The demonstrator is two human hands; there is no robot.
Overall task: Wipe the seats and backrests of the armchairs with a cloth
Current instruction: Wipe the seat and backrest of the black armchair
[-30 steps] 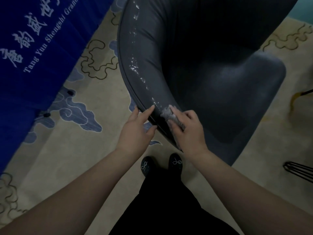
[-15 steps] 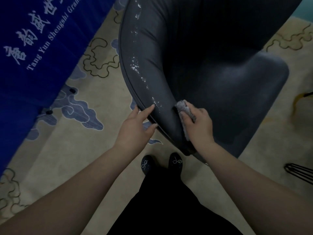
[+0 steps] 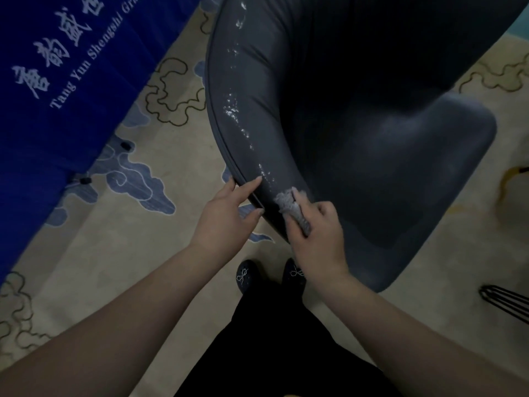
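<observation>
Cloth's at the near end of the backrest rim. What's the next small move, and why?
Probably slide the cloth in the right hand up along the armchair rim: white specks trail away from it there. The left hand steadies the edge.

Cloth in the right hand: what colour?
Light grey cloth, fuzzy; head view, the only one.

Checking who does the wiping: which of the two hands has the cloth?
The right hand grips the grey cloth against the armchair's backrest; the left hand only steadies its edge, holding no cloth.
</observation>
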